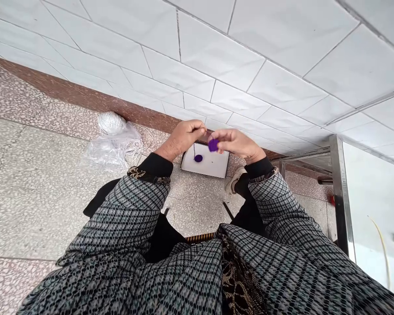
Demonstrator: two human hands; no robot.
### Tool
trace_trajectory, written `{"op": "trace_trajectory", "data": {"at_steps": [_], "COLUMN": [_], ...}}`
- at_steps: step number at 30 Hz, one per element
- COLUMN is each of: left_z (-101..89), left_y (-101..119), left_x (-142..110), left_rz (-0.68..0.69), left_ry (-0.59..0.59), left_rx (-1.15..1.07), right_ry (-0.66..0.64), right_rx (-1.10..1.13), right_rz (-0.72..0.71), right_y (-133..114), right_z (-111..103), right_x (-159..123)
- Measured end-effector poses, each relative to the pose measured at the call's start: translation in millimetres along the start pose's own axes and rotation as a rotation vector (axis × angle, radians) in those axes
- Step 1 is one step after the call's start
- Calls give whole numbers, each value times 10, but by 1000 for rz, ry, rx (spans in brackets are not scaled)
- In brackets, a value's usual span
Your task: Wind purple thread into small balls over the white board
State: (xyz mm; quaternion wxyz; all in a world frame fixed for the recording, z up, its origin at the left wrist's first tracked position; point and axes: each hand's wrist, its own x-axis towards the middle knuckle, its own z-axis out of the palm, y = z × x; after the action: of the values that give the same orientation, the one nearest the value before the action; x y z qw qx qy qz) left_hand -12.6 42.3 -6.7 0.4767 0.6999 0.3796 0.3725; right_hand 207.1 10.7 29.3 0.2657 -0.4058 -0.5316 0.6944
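The purple piece (213, 145) is clamped in the right hand's (232, 142) fingers, over the white board's (213, 165) far edge. The left hand's (190, 132) thumb and finger pinch together. A purple disc (198, 158) lies toward the board's left edge; white yarn (111, 123) sits farther left.

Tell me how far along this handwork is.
Partway, seemingly: the small purple piece in the right hand already has shape; the left hand is pinched nearby. Whether it is finished can't be seen. A dark strand reaches the round purple item over the white surface, suggesting material left.
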Motion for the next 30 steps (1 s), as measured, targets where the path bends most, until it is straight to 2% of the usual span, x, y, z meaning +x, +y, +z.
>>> {"op": "trace_trajectory", "data": {"at_steps": [2,4,7,9,10,12,14,17,18,19,21,23,25,26,27,29,30], "left_z": [29,98,198,218,207,147,60,-36,-41,-29,32,106,141,132,108,32,-5], "left_y": [-28,-10,68,116,131,135,101,1,-31,-56,-67,-26,36,61,75,64,44], "left_x": [10,-12,-78,-113,-121,-114,-77,6,29,44,44,4,-48,-67,-77,-66,-49], "left_rz": [-29,-25,30,59,68,79,72,20,-10,-42,-83,-70,-26,-7,4,11,8], "left_ry": [-9,-134,-408,-504,-504,-415,-252,-14,40,72,21,-187,-397,-441,-432,-301,-222], "left_rx": [10,-7,-59,-75,-68,-35,-5,33,43,46,25,-19,-44,-43,-32,4,22], "right_ry": [189,398,564,601,601,545,374,62,28,48,213,412,533,534,485,276,158], "right_rx": [177,273,257,138,41,-184,-326,-223,-135,-43,113,173,79,-16,-119,-246,-237], "right_rz": [-137,-226,-220,-149,-106,-20,56,73,36,-17,-136,-206,-181,-134,-72,39,62], "right_y": [-49,-73,-31,40,80,150,185,146,114,78,18,1,34,61,87,116,113], "right_z": [-23,-47,-51,-30,-16,12,38,70,76,80,82,81,85,88,92,95,90], "right_x": [-6,34,136,194,211,215,182,106,88,80,97,150,200,212,209,165,131]}}
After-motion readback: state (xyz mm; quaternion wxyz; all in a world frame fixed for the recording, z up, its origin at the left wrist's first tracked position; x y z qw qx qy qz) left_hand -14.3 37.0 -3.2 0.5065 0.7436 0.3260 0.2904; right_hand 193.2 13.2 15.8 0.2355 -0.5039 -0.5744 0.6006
